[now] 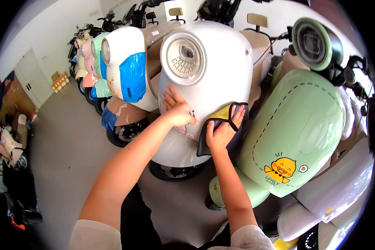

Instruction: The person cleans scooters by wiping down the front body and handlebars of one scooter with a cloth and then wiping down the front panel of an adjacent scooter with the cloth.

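Observation:
Before me stands a white electric scooter, its glossy front panel point(220, 75) rising above a front fender point(175, 150) and black wheel. A round headlight point(183, 57) sits high on the panel. My left hand point(178, 109) rests on the panel just below the headlight, fingers spread, beside a printed decal. On the panel's lower right, my right hand point(222, 129) presses a grey microfiber cloth point(204, 140) with black edging against the surface. One corner of the cloth is folded over, showing a yellow side. The fingertips of my right hand lie partly on the cloth.
Close on the right stands a green scooter point(287, 125) with a duck decal, then a pale lilac one point(334, 181). To the left, a white scooter point(128, 62) carries blue film, with several more behind. A cardboard box point(61, 82) sits by the wall.

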